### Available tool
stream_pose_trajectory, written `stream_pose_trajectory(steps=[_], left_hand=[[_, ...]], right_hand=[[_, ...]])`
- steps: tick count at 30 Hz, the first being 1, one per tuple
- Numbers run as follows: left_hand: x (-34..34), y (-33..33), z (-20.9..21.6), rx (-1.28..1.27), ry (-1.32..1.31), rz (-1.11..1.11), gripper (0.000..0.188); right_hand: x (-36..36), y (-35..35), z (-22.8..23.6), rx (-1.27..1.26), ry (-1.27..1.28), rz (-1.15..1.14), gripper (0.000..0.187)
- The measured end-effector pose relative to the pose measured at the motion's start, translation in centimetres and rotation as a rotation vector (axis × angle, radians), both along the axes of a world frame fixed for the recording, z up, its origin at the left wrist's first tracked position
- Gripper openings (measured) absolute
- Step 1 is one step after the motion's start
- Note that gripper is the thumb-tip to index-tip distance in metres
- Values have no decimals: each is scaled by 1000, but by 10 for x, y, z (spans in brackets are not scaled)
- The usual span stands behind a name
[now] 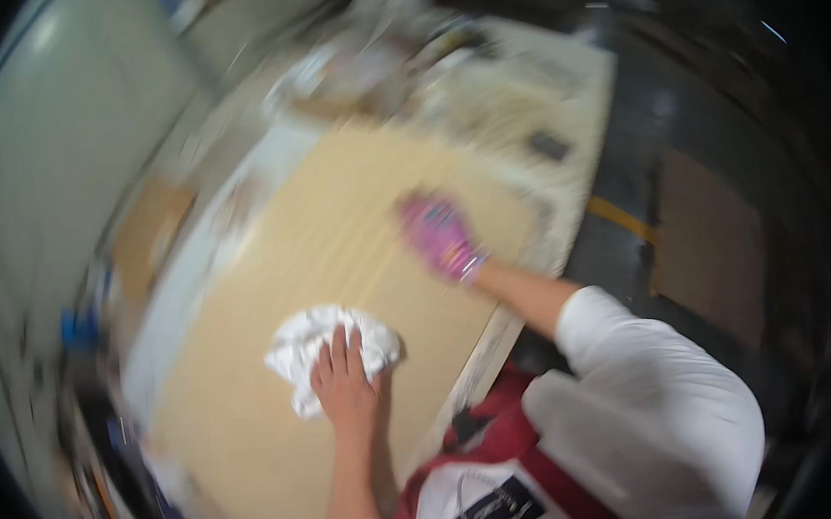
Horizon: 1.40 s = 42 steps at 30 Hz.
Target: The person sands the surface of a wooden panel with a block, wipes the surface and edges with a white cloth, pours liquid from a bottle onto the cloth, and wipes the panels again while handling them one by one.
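A bunched white cloth (298,351) lies on a large pale tan board (244,439). My bare left hand (346,377) presses down on the cloth's near side, its fingers reaching over the folds and gripping it against the board. Farther off and to the right, my right hand (438,233) wears a pink-purple glove and is over or on the board. Motion smears its fingers, so their shape does not show, and no object is visible with it.
The board rests on a light table (584,100). Blurred plastic-looking clutter (371,68) and a small dark block (549,145) are toward the far end. A brown panel (711,236) stands beyond the right edge; a cardboard piece (150,232) and blue item (79,328) are left.
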<state>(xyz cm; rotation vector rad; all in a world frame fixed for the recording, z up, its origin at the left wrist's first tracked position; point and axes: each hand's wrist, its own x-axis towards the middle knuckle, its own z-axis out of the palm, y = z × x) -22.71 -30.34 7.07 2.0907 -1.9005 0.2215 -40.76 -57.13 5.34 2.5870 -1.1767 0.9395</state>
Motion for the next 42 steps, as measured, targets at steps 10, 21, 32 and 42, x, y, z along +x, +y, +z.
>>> stream_pose_trajectory(steps=[10, 21, 32, 42], left_hand=[[124, 258, 71, -424, 142, 1197, 39], [75, 148, 4, -385, 132, 555, 61], [78, 60, 62, -461, 192, 197, 47], [167, 174, 43, -162, 483, 952, 55]], right_hand=[[-6, 9, 6, -36, -29, 201, 43], [41, 19, 23, -28, 60, 394, 38], [39, 30, 30, -13, 23, 395, 35], [39, 36, 37, 20, -12, 380, 35]])
